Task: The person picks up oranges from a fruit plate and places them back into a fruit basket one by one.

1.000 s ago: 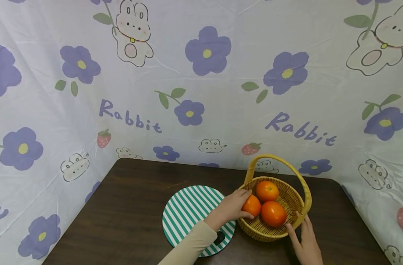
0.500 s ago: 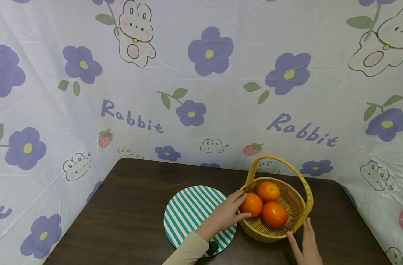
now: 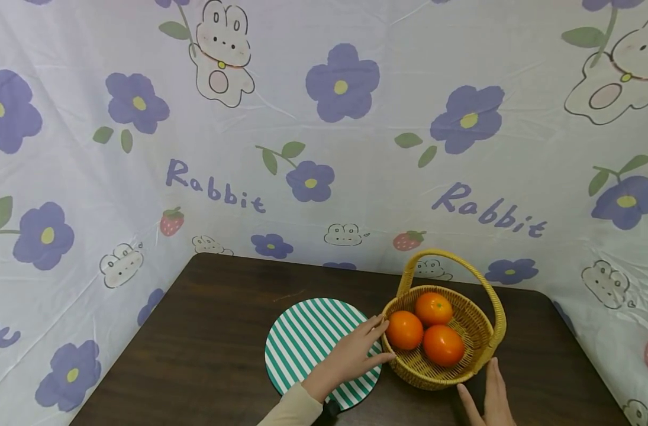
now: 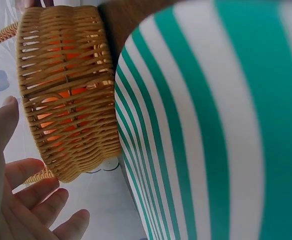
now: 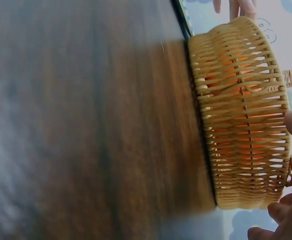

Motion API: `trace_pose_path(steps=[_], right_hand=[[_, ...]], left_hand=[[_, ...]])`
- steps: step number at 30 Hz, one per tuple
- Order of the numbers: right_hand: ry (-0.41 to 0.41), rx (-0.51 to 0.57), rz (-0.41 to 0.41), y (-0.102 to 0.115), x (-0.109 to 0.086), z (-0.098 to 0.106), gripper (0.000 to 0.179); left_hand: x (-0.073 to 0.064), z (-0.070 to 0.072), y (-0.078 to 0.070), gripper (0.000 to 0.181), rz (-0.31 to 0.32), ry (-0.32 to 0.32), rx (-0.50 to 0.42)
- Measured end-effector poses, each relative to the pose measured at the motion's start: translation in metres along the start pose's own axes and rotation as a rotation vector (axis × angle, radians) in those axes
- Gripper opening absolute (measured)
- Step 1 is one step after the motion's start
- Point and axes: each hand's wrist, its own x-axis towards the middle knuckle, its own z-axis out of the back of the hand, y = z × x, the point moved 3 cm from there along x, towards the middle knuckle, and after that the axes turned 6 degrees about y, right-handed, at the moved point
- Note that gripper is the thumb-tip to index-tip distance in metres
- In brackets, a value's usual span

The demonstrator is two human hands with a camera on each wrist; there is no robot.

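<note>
A yellow wicker basket (image 3: pixel 432 380) with a tall arched handle stands upright on the table's right side. Three glossy, round, orange-red fruits (image 3: pixel 405 331) lie inside it, one with a small green stem end on top. My left hand (image 3: pixel 351 356) is at the basket's left rim, fingers extended and nothing in its grasp. In the left wrist view, the fingers of that hand (image 4: pixel 23 210) spread beside the woven wall. Near the front right of the basket is my right hand (image 3: pixel 489 402), partly cut off by the frame, its thumb and fingers apart and holding nothing.
A round mat (image 3: pixel 308 334) with green and white stripes lies left of the basket, partly under my left forearm. The dark brown table (image 3: pixel 206 343) reaches back to a white cloth backdrop (image 3: pixel 377 154) printed with rabbits and purple flowers.
My left hand has let go of the left fruit and drawn back left to the basket's rim. My right hand has slid slightly down, away from the basket. The basket stays in place.
</note>
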Motion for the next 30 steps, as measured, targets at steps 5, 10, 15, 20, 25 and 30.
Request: trace_pose_path(steps=[5, 10, 15, 20, 25, 30], right_hand=[[-0.037, -0.011, 0.007, 0.002, -0.003, -0.003, 0.085], [-0.052, -0.018, 0.025, 0.005, -0.006, -0.003, 0.083], [-0.058, -0.050, 0.028, 0.008, -0.010, -0.005, 0.081], [-0.067, -0.082, 0.027, 0.011, -0.016, -0.006, 0.080], [-0.150, -0.099, 0.077, 0.014, -0.021, -0.010, 0.077], [-0.260, -0.062, 0.153, 0.018, -0.028, -0.012, 0.078]], left_hand=[[-0.007, 0.003, -0.001, 0.068, -0.023, -0.005, -0.021], [-0.014, 0.004, 0.001, 0.068, -0.022, -0.003, -0.010], [-0.020, 0.002, 0.006, 0.067, -0.032, -0.010, -0.009], [-0.028, 0.003, 0.008, 0.066, -0.060, -0.024, 0.002], [-0.036, 0.007, 0.009, 0.065, -0.070, -0.016, 0.001], [-0.040, 0.008, 0.009, 0.063, -0.087, -0.034, 0.015]])
